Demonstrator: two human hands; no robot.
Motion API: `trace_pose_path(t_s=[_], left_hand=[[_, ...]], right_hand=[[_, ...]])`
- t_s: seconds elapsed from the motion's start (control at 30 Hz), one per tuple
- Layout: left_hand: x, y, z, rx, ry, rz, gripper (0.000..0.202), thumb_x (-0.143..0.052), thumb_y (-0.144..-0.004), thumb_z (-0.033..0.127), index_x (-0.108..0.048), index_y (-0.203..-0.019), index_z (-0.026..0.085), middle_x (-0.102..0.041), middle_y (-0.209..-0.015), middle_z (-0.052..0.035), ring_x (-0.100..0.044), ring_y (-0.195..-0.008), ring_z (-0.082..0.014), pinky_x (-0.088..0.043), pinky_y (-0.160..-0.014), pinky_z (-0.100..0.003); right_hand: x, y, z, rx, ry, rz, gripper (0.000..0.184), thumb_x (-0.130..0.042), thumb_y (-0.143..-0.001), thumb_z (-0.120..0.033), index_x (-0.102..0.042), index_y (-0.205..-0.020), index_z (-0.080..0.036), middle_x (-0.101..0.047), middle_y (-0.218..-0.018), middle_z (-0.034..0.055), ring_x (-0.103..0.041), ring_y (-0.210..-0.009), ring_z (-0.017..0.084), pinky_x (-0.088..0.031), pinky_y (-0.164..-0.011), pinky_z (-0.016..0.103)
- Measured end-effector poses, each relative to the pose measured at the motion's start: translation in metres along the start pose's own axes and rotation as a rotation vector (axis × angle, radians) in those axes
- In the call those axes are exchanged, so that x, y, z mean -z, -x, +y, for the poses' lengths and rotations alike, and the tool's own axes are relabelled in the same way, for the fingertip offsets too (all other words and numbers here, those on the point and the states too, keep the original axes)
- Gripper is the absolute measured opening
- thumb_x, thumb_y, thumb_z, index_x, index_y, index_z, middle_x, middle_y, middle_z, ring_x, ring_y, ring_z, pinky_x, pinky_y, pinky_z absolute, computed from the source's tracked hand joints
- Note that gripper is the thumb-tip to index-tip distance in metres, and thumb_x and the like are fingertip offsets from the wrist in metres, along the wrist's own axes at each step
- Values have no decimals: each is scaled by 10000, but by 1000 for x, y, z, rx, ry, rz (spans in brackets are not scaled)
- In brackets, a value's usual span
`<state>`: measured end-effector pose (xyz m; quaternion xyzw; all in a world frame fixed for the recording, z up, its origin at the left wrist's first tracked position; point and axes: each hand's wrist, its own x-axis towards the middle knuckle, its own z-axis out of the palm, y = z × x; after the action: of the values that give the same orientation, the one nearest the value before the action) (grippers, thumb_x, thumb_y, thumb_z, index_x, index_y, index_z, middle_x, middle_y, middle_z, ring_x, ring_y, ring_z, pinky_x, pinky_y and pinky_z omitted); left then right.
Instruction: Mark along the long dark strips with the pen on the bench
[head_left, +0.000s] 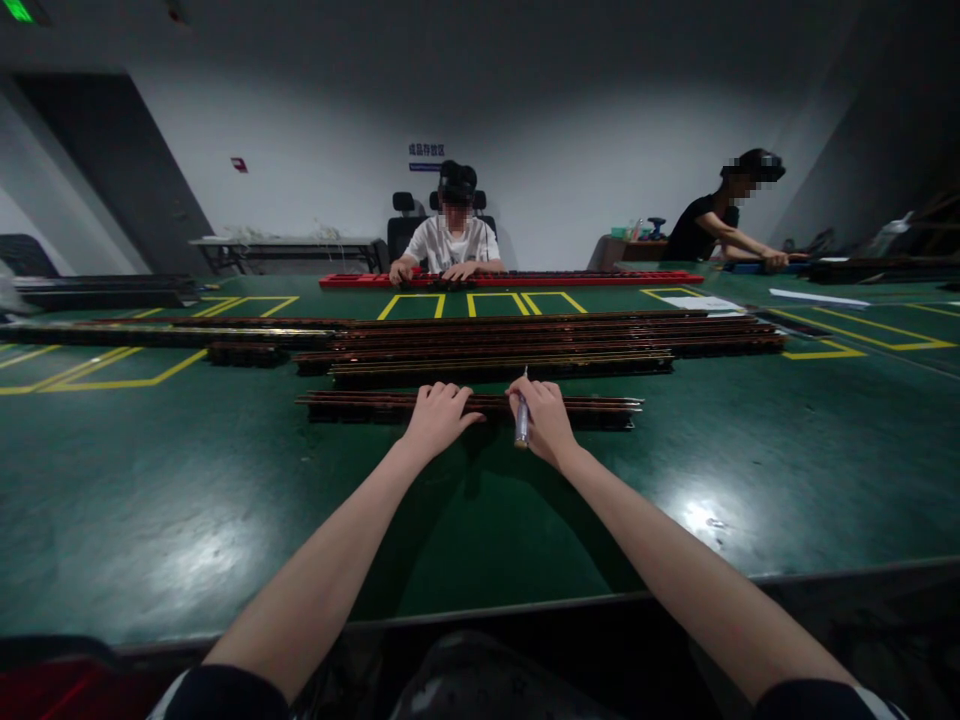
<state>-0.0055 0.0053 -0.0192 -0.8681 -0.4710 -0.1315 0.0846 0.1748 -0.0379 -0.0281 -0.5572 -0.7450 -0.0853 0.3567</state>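
Observation:
A long dark strip (592,408) lies across the green table (187,520) in front of me. My left hand (437,416) rests on its middle with the fingers curled over it. My right hand (545,420) is closed around a small pen-like tool (521,424), held upright with its tip toward the same strip. Behind the strip, several more long dark strips (510,345) lie side by side.
Yellow outlines (112,375) mark the table. A seated person (452,240) across the table has both hands on a long red strip (600,279). Another person (720,225) works at the far right. White papers (697,302) lie at the right.

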Motion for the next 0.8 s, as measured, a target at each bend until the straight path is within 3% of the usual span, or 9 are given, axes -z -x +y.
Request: trace_pose_path(t_s=[0.33, 0.53, 0.8], left_hand=[[1, 0, 17, -52, 11, -2, 438, -428, -939, 475, -551, -1255, 198, -632, -1222, -114, -550, -1122, -269, -386, -949, -418], [9, -1, 11, -58, 13, -25, 428, -426, -946, 462, -555, -1254, 195, -624, -1233, -108, -550, -1129, -261, -375, -967, -421], [16, -2, -1, -13, 17, -91, 481, -413, -939, 509, -551, -1278, 197, -608, -1275, -127, -533, -1183, -287, -350, -1020, -478]], right_hand=[[0, -8, 9, -38, 122, -10, 164, -399, -914, -187, -558, -875, -191, -635, -788, 73, -567, -770, 215, -361, -803, 329], [3, -11, 16, -75, 236, 88, 205, -395, -901, -187, -583, -820, -175, -617, -748, 87, -542, -740, 218, -339, -762, 331], [16, -12, 52, -214, 301, 143, 229, -417, -892, -231, -595, -755, -185, -579, -700, 76, -527, -698, 222, -328, -744, 343]])
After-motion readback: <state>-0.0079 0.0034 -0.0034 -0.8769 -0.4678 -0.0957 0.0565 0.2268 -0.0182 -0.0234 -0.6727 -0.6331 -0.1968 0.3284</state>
